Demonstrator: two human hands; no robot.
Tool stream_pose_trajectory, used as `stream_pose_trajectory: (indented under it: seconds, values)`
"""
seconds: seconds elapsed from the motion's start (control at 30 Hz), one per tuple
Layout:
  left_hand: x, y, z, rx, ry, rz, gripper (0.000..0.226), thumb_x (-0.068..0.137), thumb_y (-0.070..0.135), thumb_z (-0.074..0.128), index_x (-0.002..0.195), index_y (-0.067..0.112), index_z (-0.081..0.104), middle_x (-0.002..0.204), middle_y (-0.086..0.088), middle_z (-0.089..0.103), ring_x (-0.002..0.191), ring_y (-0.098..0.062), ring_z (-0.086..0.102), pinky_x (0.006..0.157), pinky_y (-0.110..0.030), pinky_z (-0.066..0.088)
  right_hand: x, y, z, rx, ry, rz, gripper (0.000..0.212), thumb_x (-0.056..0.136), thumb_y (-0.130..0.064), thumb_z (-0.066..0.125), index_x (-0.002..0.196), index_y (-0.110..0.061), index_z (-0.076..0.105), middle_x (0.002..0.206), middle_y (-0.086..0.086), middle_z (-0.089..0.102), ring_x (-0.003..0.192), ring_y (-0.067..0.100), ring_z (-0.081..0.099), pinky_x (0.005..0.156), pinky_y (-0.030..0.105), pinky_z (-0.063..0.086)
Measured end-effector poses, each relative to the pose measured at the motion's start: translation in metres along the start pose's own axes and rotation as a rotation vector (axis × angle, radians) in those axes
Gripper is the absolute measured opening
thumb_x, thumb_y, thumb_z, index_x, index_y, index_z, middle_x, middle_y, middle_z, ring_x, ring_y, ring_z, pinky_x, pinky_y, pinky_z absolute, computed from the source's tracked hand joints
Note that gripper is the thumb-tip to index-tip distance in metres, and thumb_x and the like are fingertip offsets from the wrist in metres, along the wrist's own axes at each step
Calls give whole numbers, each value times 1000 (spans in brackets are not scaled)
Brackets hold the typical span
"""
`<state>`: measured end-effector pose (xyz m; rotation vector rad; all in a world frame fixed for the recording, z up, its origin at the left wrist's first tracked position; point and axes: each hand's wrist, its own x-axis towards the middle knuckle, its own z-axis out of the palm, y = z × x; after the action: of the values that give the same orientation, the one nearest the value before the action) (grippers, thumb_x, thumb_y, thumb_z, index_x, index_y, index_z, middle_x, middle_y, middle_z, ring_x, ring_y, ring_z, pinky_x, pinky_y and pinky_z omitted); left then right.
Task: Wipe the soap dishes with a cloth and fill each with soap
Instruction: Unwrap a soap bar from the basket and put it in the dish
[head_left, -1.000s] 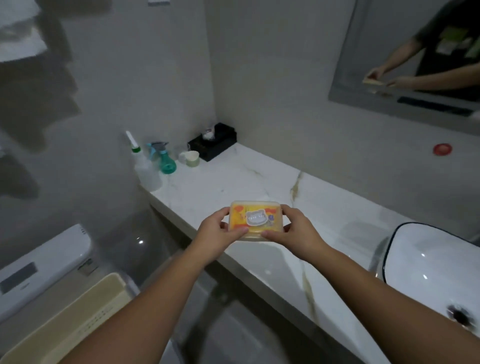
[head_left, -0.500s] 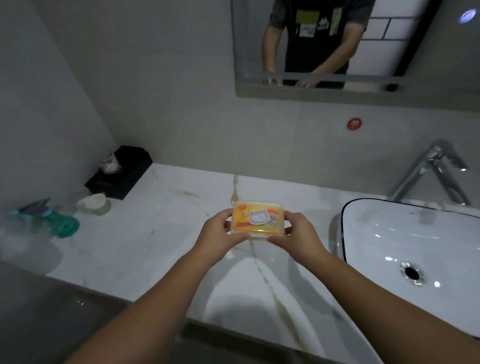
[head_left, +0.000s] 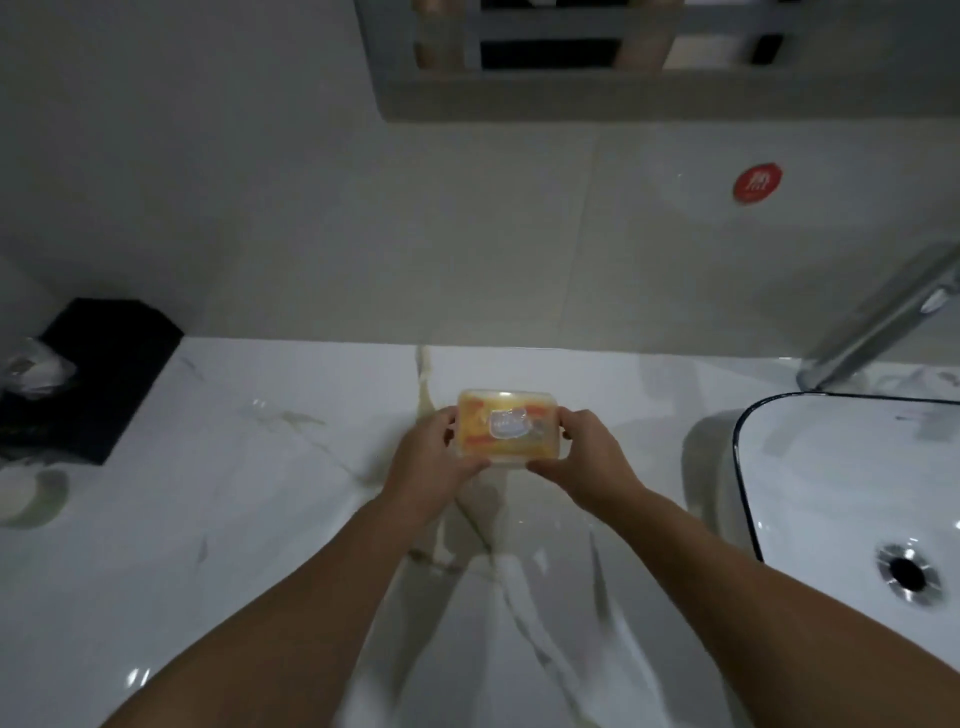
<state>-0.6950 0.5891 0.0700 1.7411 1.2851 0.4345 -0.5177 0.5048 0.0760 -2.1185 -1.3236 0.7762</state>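
A yellow, lidded soap dish (head_left: 509, 426) with a white cartoon sticker and orange marks on its clear lid is held over the white marble counter (head_left: 249, 519), near the back wall. My left hand (head_left: 434, 462) grips its left end and my right hand (head_left: 584, 462) grips its right end, thumbs at the near edge. I cannot tell whether the dish touches the counter. Its inside is hidden by the lid. No cloth is in view.
A white basin (head_left: 852, 478) with a black rim sits at the right, a chrome tap (head_left: 883, 322) behind it. A black tissue box (head_left: 98, 374) and a small pale cup (head_left: 31, 499) stand at the left. A mirror (head_left: 623, 52) hangs above.
My view has swung right from the toilet side and tilted down onto the counter beside the basin. Both hands kept hold of the soap dish and carried it farther toward the wall.
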Motion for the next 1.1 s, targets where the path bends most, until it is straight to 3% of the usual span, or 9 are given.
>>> stream_pose_trajectory:
  seconds: [0.2,0.43,0.7,0.87,1.1]
  values:
    - [75,-50,5,32,-38,7,43,72,12,79,111,18,62,94,9,62,89,-12,62,74,-17,44,70,20,58,-45,1,81,54,74,-29,77,121,-15,55,117,9,54,110,24,50,86,29,42]
    - [127,-83,13,126,-58,27,38,69,18,80,104,16,64,99,-2,70,89,-19,65,80,-33,53,123,36,87,-127,14,99,51,62,-39,78,106,-21,60,100,5,63,94,25,59,79,38,52]
    - [164,-82,6,38,-25,117,34,65,15,81,95,16,67,92,0,70,85,-15,66,77,-32,54,156,28,87,-15,101,62,37,66,-27,75,99,-18,62,91,3,69,86,25,63,74,39,53]
    - [179,-81,4,55,3,135,33,64,18,83,91,25,66,93,-1,68,83,-14,65,76,-30,54,171,25,83,-62,101,17,47,63,-33,71,107,-20,63,98,2,70,92,27,62,78,40,53]
    - [184,-75,1,122,2,136,36,62,15,82,95,17,67,97,-4,62,88,-20,61,71,-20,41,177,23,82,-113,104,15,46,67,-27,77,111,-19,64,99,5,69,93,30,59,80,37,51]
